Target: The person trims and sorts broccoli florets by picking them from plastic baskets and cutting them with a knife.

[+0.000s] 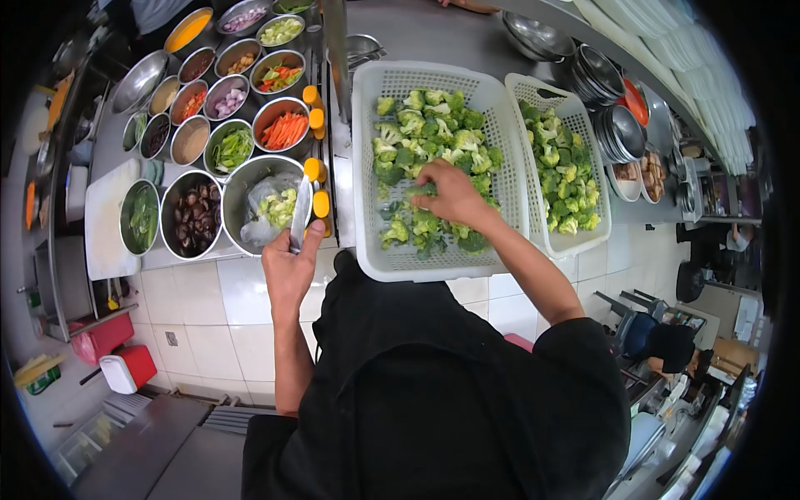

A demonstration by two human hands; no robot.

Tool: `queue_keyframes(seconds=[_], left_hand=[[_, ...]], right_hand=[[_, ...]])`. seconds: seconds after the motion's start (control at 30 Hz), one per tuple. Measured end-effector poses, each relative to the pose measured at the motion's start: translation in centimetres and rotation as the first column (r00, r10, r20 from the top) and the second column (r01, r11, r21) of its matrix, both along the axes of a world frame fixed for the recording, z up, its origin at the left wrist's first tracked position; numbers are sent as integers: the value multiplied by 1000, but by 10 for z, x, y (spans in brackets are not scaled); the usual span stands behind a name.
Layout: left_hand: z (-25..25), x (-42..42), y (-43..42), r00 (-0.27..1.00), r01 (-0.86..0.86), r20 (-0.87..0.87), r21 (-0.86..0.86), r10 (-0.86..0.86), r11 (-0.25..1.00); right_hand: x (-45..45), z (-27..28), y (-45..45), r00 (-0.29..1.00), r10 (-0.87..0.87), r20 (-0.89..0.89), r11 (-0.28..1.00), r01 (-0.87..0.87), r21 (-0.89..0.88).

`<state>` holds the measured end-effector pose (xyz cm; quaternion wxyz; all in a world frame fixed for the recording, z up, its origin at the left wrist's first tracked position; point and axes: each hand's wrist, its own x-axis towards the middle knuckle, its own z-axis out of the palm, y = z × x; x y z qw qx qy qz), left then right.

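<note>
Black clothing [450, 392] nearest, filling the lower centre. Hands well apart. Left hand [288, 268], left of centre, wraps round the handle of a knife [301, 218]; blade points up the frame, over the edge of a pot [236, 200] with plastic and pale green pieces. Probably held aside to keep the edge clear of the other hand.

Right hand [454, 196], centre, dips fingers-down into the broccoli [467, 157], fingers bent at one piece; cannot tell whether it is gripped. Broccoli sits in a white basket [363, 167], upper centre, close to the body, presumably for short reach. Perforated sides would let water drain.

Second basket [577, 244], just right, also broccoli. Upper left: pots grouped by ingredient, carrots [283, 129] and mushrooms [193, 215] among them, seemingly for easy picking. Yellow caps [314, 169] line up between pots and basket. Cutting board [112, 217] at left. Bowls [621, 133] stacked upper right, likely to save room.

No brand, label or writing legible.
</note>
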<state>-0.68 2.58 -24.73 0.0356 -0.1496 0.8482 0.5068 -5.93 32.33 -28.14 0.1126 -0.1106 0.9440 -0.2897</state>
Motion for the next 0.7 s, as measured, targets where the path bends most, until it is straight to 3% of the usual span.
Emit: queue_keyframes(seconds=[0.03, 0.1, 0.13, 0.23, 0.27, 0.37, 0.5, 0.53, 0.63, 0.7], left_hand=[[1, 0, 0, 1000, -5, -4, 4, 5, 1000], [-1, -2, 1, 1000, 8, -10, -9, -8, 1000], [-1, -4, 2, 1000, 17, -14, -17, -18, 1000], [5, -9, 9, 998, 55, -4, -1, -55, 998], [7, -10, 12, 998, 68, -12, 1, -68, 998], [12, -14, 19, 994, 108, -37, 5, -108, 994], [16, -16, 26, 990, 134, -36, -7, -134, 991], [16, -16, 28, 990, 137, -27, -11, -137, 991], [13, -16, 28, 990, 138, -37, -3, -138, 990], [13, -16, 27, 991, 131, -39, 5, -130, 991]], right_hand=[[-2, -2, 5, 986, -89, 141, 975, 115, -188], [-6, -10, 12, 878, -173, 447, 785, 397, -476], [-5, -1, 12, 803, -171, 570, 647, 528, -550], [2, 25, -2, 672, -166, 722, 157, 740, -654], [4, 22, 5, 699, -46, 714, 161, 711, -685], [10, 17, 17, 715, 260, 649, -7, 673, -739], [16, 25, 12, 683, 290, 671, -144, 724, -675], [17, 29, 13, 698, 274, 661, -131, 709, -693], [17, 50, 16, 744, -7, 668, -120, 663, -739], [12, 59, 43, 772, -261, 579, -33, 593, -805]])
